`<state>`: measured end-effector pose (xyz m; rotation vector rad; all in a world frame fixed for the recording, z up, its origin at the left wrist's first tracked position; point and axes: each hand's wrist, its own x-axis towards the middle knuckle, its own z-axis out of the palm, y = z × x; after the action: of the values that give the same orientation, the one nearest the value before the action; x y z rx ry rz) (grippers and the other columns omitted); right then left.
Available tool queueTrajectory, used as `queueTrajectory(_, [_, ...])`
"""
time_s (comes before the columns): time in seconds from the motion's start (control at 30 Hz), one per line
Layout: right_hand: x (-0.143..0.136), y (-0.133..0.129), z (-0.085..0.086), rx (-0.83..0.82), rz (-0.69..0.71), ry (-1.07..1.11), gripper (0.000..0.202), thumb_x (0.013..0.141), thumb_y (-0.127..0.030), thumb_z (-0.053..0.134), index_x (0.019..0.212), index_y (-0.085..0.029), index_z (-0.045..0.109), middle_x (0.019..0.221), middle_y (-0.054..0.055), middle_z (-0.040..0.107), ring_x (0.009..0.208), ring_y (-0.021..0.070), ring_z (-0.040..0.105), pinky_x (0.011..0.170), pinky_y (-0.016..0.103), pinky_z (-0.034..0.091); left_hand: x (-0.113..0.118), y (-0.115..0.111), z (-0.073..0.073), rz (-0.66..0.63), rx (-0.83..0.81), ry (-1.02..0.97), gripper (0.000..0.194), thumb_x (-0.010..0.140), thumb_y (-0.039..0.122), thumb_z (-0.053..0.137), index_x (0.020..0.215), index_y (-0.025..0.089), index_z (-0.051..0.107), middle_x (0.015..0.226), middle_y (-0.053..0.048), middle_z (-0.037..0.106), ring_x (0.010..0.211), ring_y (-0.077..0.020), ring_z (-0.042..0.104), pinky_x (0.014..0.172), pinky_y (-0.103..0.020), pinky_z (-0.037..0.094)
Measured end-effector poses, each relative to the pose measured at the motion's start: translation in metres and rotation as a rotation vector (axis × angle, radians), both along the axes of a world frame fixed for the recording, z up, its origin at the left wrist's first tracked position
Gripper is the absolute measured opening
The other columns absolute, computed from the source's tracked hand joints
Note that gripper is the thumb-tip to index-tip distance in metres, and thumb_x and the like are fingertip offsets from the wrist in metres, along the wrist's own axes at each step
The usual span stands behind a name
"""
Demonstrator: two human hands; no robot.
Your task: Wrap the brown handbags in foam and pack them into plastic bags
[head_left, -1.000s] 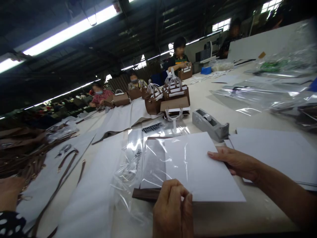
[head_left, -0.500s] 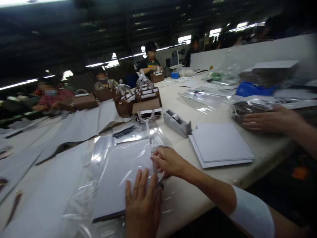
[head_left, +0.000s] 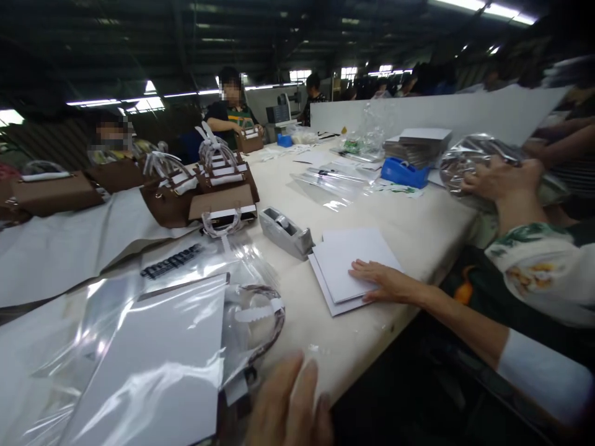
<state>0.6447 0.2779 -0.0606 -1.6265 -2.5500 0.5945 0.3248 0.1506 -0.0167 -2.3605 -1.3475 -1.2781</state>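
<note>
My right hand [head_left: 388, 282] lies with fingers stretched on the top sheet of a small stack of white cards [head_left: 346, 257] near the table's front edge. At the bottom centre my left hand [head_left: 288, 406] is blurred, its fingers apart and holding nothing that I can see. Just left of it lies a handbag in a clear plastic bag [head_left: 171, 347], covered by a white sheet. Its looped handle [head_left: 279, 322], with a white strip across it, points right. A grey tape dispenser [head_left: 286, 232] stands behind the cards.
Brown handbags [head_left: 223, 204] with wrapped handles stand at the back left. A blue tape dispenser [head_left: 404, 172] and flat plastic bags [head_left: 330, 179] lie farther right. At the right, a co-worker's hand [head_left: 506, 176] rests on a plastic-wrapped item [head_left: 469, 164]. Another person sits across the table.
My right hand has left the bagged handbag and moved right onto the white cards. My left hand has come off the bag toward the lower edge. The view has turned right.
</note>
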Motion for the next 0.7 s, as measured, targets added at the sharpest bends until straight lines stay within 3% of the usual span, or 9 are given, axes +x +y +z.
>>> queueTrajectory(0.1, [0.001,-0.002,0.001,0.062,0.023,0.105,0.067,0.075,-0.053,0.055,0.128,-0.014,0.045,0.134,0.013,0.038,0.128,0.0268,0.028,0.106,0.043,0.024,0.055,0.021,-0.017,-0.174,-0.429,-0.148,0.025,0.083,0.018,0.046,0.107,0.019,0.051,0.096,-0.006,0.060,0.086,-0.0145,0.059,0.075,-0.026,0.050])
queueTrajectory(0.2, [0.003,-0.004,0.002,0.123,0.020,0.151,0.063,0.073,-0.049,0.060,0.124,-0.013,0.051,0.129,0.013,0.045,0.125,0.0270,0.035,0.104,0.041,0.029,0.087,0.058,-0.036,-0.073,-0.641,-0.146,0.025,0.084,0.020,0.045,0.108,0.018,0.049,0.101,-0.007,0.057,0.084,-0.0154,0.059,0.075,-0.029,0.050])
queueTrajectory(0.37, [0.005,0.014,0.011,0.235,0.014,0.143,0.040,0.083,-0.040,0.049,0.116,-0.019,0.057,0.119,0.007,0.056,0.116,0.0214,0.046,0.098,0.037,0.038,0.102,0.098,-0.053,0.080,-0.705,-0.080,0.014,0.081,0.022,0.049,0.093,0.017,0.055,0.090,-0.005,0.055,0.077,-0.0171,0.059,0.068,-0.029,0.049])
queueTrajectory(0.43, [0.005,0.040,0.015,0.305,-0.039,0.101,0.040,0.084,-0.040,0.048,0.116,-0.018,0.057,0.116,0.008,0.058,0.113,0.0211,0.048,0.098,0.037,0.037,0.104,0.101,-0.057,0.107,-0.704,-0.067,0.016,0.081,0.024,0.051,0.096,0.019,0.054,0.093,-0.005,0.054,0.076,-0.0176,0.059,0.065,-0.029,0.049])
queueTrajectory(0.57, [-0.003,0.099,0.015,0.359,-0.108,0.038,0.038,0.083,-0.040,0.048,0.112,-0.017,0.059,0.118,0.012,0.055,0.112,0.0259,0.048,0.095,0.042,0.037,0.108,0.102,-0.066,0.132,-0.665,-0.036,0.040,0.076,0.026,0.059,0.114,0.021,0.046,0.106,-0.007,0.049,0.090,-0.0203,0.056,0.069,-0.029,0.049])
queueTrajectory(0.7, [-0.015,0.120,0.009,0.344,-0.082,0.012,0.030,0.083,-0.041,0.048,0.093,-0.018,0.066,0.104,0.009,0.061,0.101,0.0221,0.054,0.087,0.035,0.043,0.111,0.104,-0.075,0.132,-0.674,-0.023,0.041,0.076,0.024,0.059,0.115,0.023,0.046,0.110,-0.007,0.047,0.094,-0.0210,0.055,0.071,-0.030,0.049])
